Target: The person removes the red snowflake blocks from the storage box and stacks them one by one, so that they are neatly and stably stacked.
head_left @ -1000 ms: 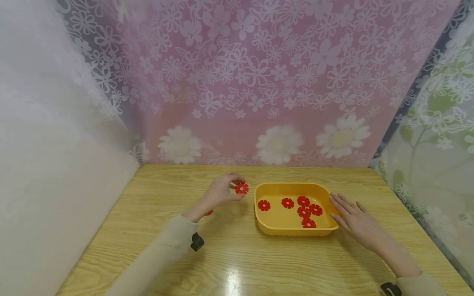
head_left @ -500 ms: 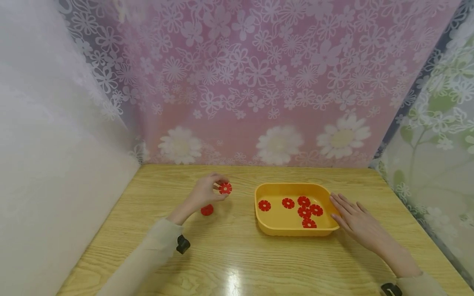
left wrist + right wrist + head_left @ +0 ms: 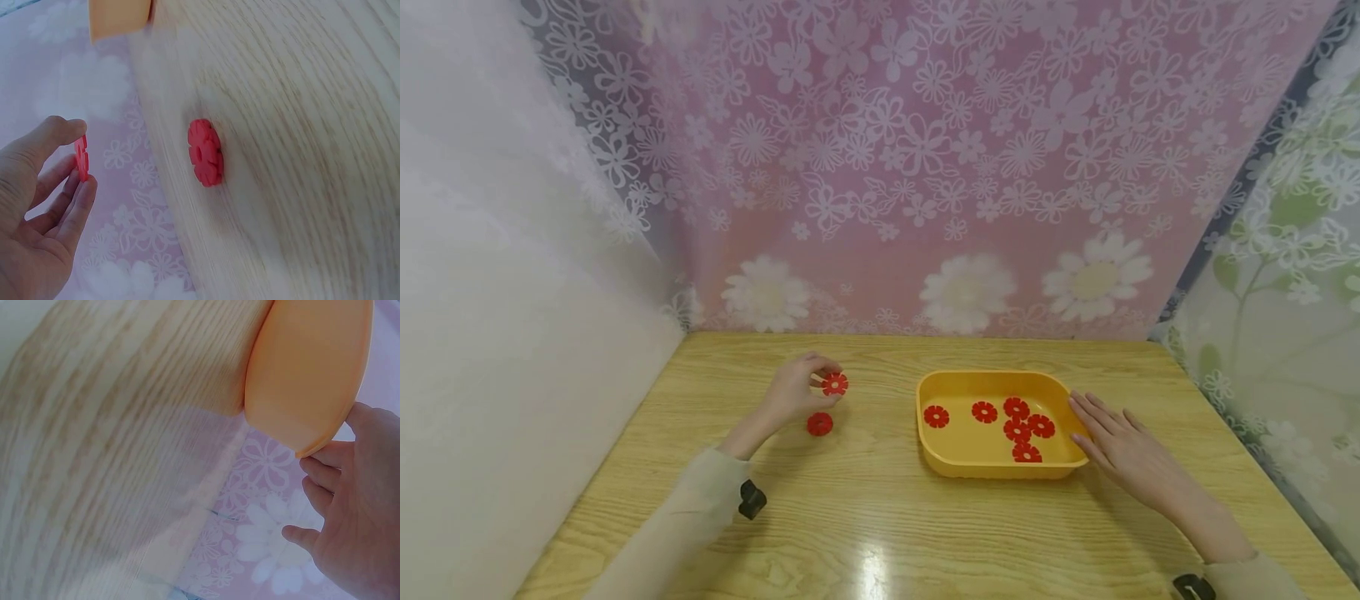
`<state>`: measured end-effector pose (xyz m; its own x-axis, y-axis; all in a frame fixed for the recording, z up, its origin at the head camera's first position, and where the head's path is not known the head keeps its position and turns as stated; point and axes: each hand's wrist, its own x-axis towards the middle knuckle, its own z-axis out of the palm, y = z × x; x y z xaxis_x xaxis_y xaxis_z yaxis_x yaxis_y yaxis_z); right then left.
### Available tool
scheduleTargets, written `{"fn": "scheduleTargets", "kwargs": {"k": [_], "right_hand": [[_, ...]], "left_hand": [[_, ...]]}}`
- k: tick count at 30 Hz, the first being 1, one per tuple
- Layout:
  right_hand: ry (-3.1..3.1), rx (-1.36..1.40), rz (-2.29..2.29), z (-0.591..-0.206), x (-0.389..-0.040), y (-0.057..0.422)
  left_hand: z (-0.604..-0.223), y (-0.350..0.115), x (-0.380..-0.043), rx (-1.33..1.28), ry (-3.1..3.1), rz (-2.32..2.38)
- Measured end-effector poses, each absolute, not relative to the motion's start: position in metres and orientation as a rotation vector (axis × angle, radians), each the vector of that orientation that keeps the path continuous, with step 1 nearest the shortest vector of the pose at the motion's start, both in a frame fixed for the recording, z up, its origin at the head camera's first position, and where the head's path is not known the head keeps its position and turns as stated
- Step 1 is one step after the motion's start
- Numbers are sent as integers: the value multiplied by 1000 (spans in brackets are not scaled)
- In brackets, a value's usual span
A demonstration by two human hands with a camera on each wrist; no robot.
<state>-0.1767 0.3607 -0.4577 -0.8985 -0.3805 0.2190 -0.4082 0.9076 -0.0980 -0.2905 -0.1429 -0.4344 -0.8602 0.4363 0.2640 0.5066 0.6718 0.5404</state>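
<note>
Thumb and fingers of the left hand (image 3: 792,390) pinch one red disc (image 3: 82,156) in the air; holding that single piece seems the step in hand, and the next move calls for a light, steady pinch, clear of the red piece (image 3: 205,153) on the desk (image 3: 865,517) nearby, whether single or stacked I can't tell. Farther off, the right hand (image 3: 1120,446) rests extended fingers against one yellow tray (image 3: 1000,470), holding six slotted discs (image 3: 1017,407).

Wood-grain tabletop (image 3: 820,525) with a bright spot of glare (image 3: 872,568), pink cloth (image 3: 865,167) behind it printed with white flowers, whitish sheet (image 3: 527,267) at left, pale leaf-patterned cloth (image 3: 1277,317) at right
</note>
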Motion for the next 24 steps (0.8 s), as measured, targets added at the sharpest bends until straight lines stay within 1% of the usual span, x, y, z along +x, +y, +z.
{"fn": "scheduleTargets", "kwargs": {"k": [10, 17, 24], "right_hand": [[-2850, 617, 194, -458, -178, 360], [-2850, 621, 182, -458, -178, 361], [-2857, 622, 192, -458, -178, 361]], "left_hand": [[-444, -156, -288, -721, -2801, -1024], [-456, -164, -284, -678, -2855, -985], [-466, -169, -280, -691, -2843, -969]]}}
